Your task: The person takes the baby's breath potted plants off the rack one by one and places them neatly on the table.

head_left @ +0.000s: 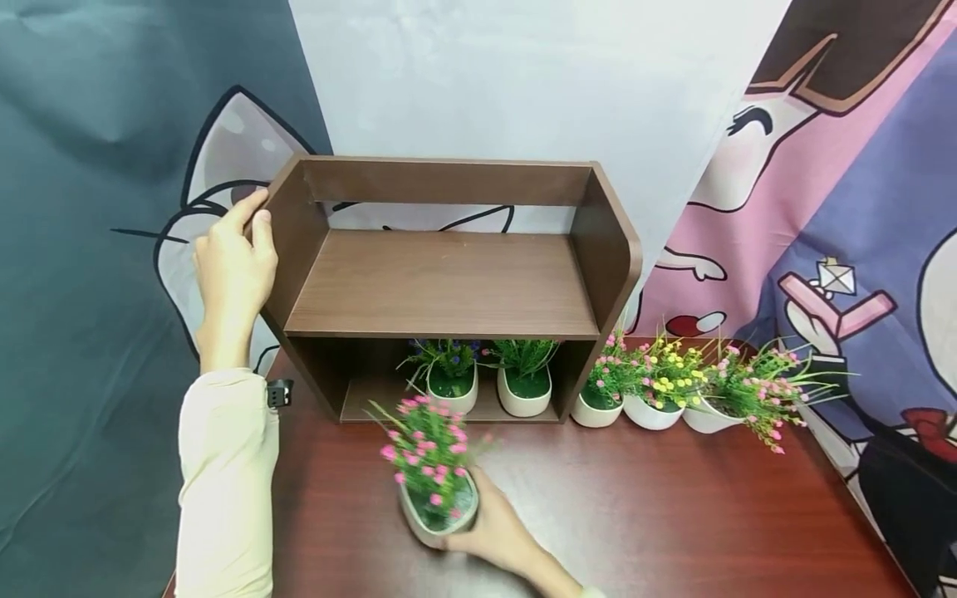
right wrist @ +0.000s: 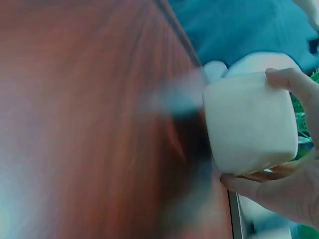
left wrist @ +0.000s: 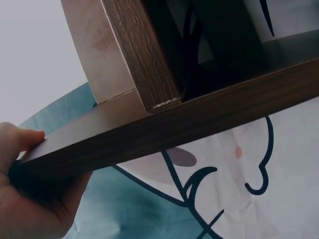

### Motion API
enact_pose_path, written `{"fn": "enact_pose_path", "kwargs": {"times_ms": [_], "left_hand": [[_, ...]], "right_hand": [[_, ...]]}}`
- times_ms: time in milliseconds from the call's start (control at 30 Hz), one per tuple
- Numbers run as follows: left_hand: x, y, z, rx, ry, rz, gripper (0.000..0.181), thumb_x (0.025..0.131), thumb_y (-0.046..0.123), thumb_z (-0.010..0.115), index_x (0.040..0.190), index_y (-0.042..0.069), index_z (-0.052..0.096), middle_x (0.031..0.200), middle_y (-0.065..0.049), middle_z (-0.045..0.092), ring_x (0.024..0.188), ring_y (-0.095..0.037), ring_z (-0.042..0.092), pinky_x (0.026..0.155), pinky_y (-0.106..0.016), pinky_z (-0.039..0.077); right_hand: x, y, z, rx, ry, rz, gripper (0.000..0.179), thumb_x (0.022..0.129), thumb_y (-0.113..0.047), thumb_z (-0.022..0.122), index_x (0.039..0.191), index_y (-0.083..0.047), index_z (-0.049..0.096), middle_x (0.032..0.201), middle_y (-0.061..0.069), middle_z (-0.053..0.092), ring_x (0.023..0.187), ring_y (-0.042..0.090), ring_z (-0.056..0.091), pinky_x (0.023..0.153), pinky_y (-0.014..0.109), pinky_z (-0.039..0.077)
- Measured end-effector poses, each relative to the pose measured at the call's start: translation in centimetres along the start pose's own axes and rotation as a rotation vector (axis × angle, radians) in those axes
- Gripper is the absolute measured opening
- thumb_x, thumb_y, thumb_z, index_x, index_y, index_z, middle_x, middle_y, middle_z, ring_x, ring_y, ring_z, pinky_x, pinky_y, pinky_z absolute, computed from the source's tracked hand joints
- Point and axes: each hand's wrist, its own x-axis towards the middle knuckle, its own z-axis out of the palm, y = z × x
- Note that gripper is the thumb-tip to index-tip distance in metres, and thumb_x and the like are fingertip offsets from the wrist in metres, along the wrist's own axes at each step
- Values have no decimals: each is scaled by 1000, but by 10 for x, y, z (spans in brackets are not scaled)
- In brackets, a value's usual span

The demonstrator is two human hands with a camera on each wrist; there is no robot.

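A brown two-tier wooden shelf [head_left: 441, 282] stands at the back of the table. My left hand [head_left: 238, 270] grips the upper edge of its left side panel; the left wrist view shows the thumb and fingers on opposite faces of the board [left wrist: 99, 144]. My right hand [head_left: 497, 523] holds a potted plant with pink flowers [head_left: 434, 465] by its white pot [right wrist: 251, 122], in front of the shelf. The right wrist view shows the pot's underside, above the tabletop. On the lower tier stand a blue-flowered potted plant [head_left: 452, 382] and a green potted plant [head_left: 523, 382].
To the right of the shelf stand a pink-flowered pot [head_left: 598, 407], a yellow-flowered pot [head_left: 652, 409] and another pot with pink flowers [head_left: 710, 415]. The reddish-brown table [head_left: 673, 515] extends in front. Printed cloth [head_left: 90, 291] hangs behind.
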Motion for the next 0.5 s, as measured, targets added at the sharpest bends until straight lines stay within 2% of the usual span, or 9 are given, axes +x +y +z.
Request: {"fn": "enact_pose_path", "kwargs": {"times_ms": [133, 267, 367, 500], "left_hand": [[0, 1, 0, -5, -4, -1, 40, 98, 28, 37, 136, 20, 51, 125, -14, 57, 104, -45, 54, 85, -55, 35], [1, 1, 1, -7, 10, 18, 40, 98, 28, 38, 135, 21, 52, 124, -13, 57, 99, -47, 54, 82, -56, 35], [0, 1, 2, -9, 18, 28, 40, 98, 28, 38, 134, 20, 52, 125, -12, 57, 96, -48, 54, 81, -56, 35], [-1, -1, 2, -6, 17, 25, 40, 98, 27, 37, 135, 19, 52, 125, -12, 57, 96, -49, 53, 82, -56, 34]], "right_hand": [[-48, 17, -44, -25, 72, 73, 92, 58, -25, 84, 138, -19, 39, 124, -2, 57, 109, 14, 55, 92, 34, 41], [-83, 31, -84, -171, 270, 154, 92, 52, -19, 86, 133, -7, 44, 118, 6, 60, 102, 19, 58, 86, 36, 44], [-97, 40, -109, -284, 383, 249, 93, 53, -22, 87, 130, 2, 41, 112, 18, 61, 99, 30, 59, 82, 45, 45], [-99, 52, -132, -307, 428, 342, 95, 62, -23, 84, 133, 9, 31, 119, 35, 51, 105, 45, 54, 85, 56, 41]]}}
